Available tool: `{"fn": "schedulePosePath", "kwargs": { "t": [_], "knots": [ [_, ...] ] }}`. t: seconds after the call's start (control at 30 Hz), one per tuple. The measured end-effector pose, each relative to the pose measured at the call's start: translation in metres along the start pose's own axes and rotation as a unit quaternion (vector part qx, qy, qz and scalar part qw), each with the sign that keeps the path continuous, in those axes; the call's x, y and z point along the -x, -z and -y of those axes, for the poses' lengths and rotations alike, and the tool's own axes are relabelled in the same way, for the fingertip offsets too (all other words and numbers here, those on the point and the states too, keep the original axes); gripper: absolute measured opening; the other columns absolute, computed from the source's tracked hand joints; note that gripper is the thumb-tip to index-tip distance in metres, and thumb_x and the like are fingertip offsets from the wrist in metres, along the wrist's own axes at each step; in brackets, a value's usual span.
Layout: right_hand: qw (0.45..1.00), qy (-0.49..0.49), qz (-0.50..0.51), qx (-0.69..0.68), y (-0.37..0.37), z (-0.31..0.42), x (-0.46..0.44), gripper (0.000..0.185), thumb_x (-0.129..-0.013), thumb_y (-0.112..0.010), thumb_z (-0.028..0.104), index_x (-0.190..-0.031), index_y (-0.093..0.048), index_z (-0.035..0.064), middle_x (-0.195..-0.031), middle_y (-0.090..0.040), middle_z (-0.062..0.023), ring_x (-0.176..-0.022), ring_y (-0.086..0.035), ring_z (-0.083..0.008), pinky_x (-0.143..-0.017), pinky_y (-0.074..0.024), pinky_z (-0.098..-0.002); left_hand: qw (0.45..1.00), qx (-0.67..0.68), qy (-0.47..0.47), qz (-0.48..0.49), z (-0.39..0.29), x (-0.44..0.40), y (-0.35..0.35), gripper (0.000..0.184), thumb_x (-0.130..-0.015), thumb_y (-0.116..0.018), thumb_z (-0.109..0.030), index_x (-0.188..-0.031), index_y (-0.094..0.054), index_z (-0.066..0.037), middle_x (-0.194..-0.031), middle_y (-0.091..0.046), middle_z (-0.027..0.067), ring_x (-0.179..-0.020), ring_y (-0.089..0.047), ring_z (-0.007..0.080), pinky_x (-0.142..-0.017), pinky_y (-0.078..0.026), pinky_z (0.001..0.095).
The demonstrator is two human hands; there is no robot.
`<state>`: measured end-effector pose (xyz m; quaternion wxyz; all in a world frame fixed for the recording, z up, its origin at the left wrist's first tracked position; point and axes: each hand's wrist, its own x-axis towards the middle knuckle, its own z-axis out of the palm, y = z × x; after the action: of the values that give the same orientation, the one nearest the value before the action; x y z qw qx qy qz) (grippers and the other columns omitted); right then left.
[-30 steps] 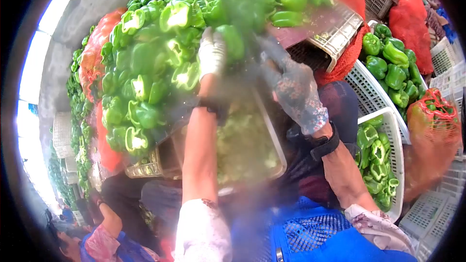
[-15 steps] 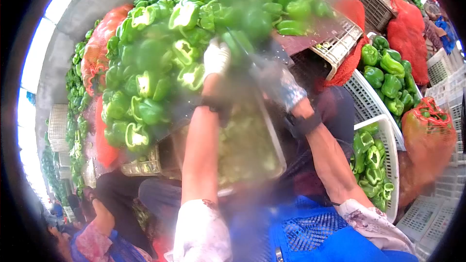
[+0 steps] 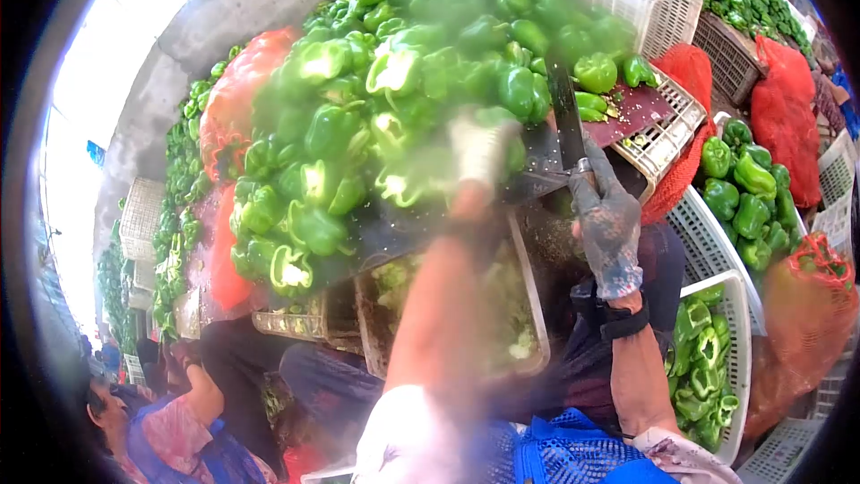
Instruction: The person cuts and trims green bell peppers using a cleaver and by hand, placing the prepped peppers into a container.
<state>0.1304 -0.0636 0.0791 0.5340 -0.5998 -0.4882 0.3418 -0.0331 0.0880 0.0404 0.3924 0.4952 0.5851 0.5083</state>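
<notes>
My left hand [image 3: 482, 148], in a white glove and smeared by blur, is at the front of the pile of green bell peppers [image 3: 336, 132]. A green pepper [image 3: 512, 145] is against its fingers and appears to be in its grip. My right hand [image 3: 609, 220], in a stained grey glove, is closed round the handle of a knife [image 3: 565, 116]. The blade points up and away, over the dark board edge [image 3: 542, 161]. Several cut pepper halves [image 3: 290, 267] with pale insides lie at the pile's near edge.
Below my arms is a bin [image 3: 536, 318] of pale green scraps. At the right stand a white crate [image 3: 739, 350] of cut peppers and another crate [image 3: 694, 224] of whole ones. Red mesh sacks [image 3: 781, 116] stand beyond. Another person [image 3: 184, 430] sits at lower left.
The knife has swung upright and moved right with my right hand, away from my left. My left hand has shifted right in view. The whole view has also moved.
</notes>
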Motion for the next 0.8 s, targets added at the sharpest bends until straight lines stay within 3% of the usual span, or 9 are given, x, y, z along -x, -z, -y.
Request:
{"fn": "schedulePosePath", "kwargs": {
  "t": [0.1,0.13,0.17,0.2,0.27,0.3,0.43,0.53,0.8],
  "knots": [
    [0.997,0.038,-0.004,-0.071,0.013,-0.013,0.003,0.047,-0.097,-0.063,0.013,-0.143,-0.054,0.0129,-0.074,-0.052,0.0065,-0.051,-0.042,-0.0008,-0.045,-0.0365,-0.0189,0.981,0.163,-0.016,-0.102,-0.036,-0.002,0.036,0.034,-0.094,-0.063,-0.031,-0.115,-0.06,-0.004,-0.11,-0.062,0.0077,-0.085,-0.061,0.0192,-0.076,-0.052,0.0361],
    [0.997,0.039,-0.014,-0.072,0.016,-0.021,0.001,0.047,-0.096,-0.063,0.013,-0.143,-0.054,0.0123,-0.074,-0.053,0.0066,-0.051,-0.042,-0.0008,-0.045,-0.0364,-0.0187,0.982,0.178,-0.066,0.001,-0.032,-0.051,0.074,0.059,-0.086,-0.069,-0.048,-0.126,-0.056,-0.006,-0.12,-0.061,0.0142,-0.11,-0.058,0.0286,-0.096,-0.05,0.0474],
    [0.996,0.043,-0.022,-0.076,0.018,-0.026,-0.003,0.048,-0.096,-0.064,0.012,-0.143,-0.054,0.0118,-0.075,-0.054,0.0067,-0.052,-0.043,-0.0007,-0.045,-0.0363,-0.0186,0.939,0.323,0.006,-0.115,-0.086,-0.044,0.073,0.055,-0.09,-0.066,-0.042,-0.128,-0.054,-0.004,-0.128,-0.057,0.0153,-0.117,-0.055,0.026,-0.099,-0.049,0.0525],
    [0.996,0.06,-0.024,-0.069,0.019,-0.03,-0.006,0.049,-0.095,-0.064,0.011,-0.143,-0.054,0.0115,-0.077,-0.055,0.0065,-0.053,-0.044,-0.0006,-0.046,-0.0373,-0.0185,0.977,0.15,-0.147,-0.037,-0.08,-0.069,0.096,0.055,-0.091,-0.066,-0.04,-0.129,-0.052,-0.004,-0.13,-0.055,0.0169,-0.119,-0.054,0.0294,-0.098,-0.05,0.0523],
    [0.994,0.094,-0.029,-0.055,0.02,-0.038,-0.011,0.052,-0.093,-0.065,0.008,-0.143,-0.053,0.011,-0.08,-0.058,0.0061,-0.054,-0.046,-0.0005,-0.048,-0.0392,-0.0185,0.908,-0.098,-0.407,-0.021,-0.07,-0.113,0.126,0.052,-0.091,-0.066,-0.038,-0.128,-0.052,-0.003,-0.126,-0.056,0.0177,-0.114,-0.055,0.0316,-0.094,-0.053,0.05],
    [0.987,0.151,-0.043,0.019,0.016,-0.051,-0.018,0.053,-0.092,-0.065,0.007,-0.143,-0.053,0.0109,-0.081,-0.059,0.0058,-0.055,-0.046,-0.0005,-0.048,-0.04,-0.0185,0.919,-0.115,-0.376,-0.024,-0.067,-0.119,0.115,0.049,-0.091,-0.066,-0.037,-0.125,-0.054,-0.003,-0.12,-0.057,0.0169,-0.106,-0.057,0.0306,-0.091,-0.054,0.0478],
    [0.995,0.053,-0.02,-0.077,0.021,-0.018,-0.008,0.056,-0.089,-0.065,0.006,-0.143,-0.054,0.0123,-0.079,-0.061,0.0042,-0.056,-0.048,-0.0013,-0.051,-0.0427,-0.0209,0.995,0.06,-0.024,0.082,-0.035,-0.076,0.019,0.038,-0.088,-0.071,-0.035,-0.108,-0.065,-0.003,-0.094,-0.065,0.0105,-0.076,-0.064,0.0217,-0.074,-0.056,0.0378],
    [0.997,0.046,-0.041,-0.053,0.029,-0.008,-0.003,0.055,-0.089,-0.067,0.01,-0.142,-0.055,0.0124,-0.071,-0.056,0.0053,-0.056,-0.047,-0.0023,-0.051,-0.0429,-0.0221,0.975,-0.19,-0.106,0.044,0.004,-0.079,-0.05,0.064,-0.085,-0.076,-0.035,-0.135,-0.055,-0.001,-0.117,-0.065,0.0113,-0.099,-0.063,0.0228,-0.081,-0.054,0.0351],
    [0.973,0.212,-0.074,0.047,0.028,-0.031,-0.011,0.05,-0.09,-0.066,0.016,-0.139,-0.057,0.0145,-0.069,-0.054,-0.0087,-0.056,-0.047,-0.0095,-0.055,-0.0453,-0.0295,0.998,-0.023,-0.05,0.031,0.018,-0.045,-0.065,0.073,-0.077,-0.08,-0.026,-0.139,-0.047,-0.01,-0.119,-0.063,0.015,-0.102,-0.062,0.0213,-0.088,-0.051,0.0327]
  ]
}}
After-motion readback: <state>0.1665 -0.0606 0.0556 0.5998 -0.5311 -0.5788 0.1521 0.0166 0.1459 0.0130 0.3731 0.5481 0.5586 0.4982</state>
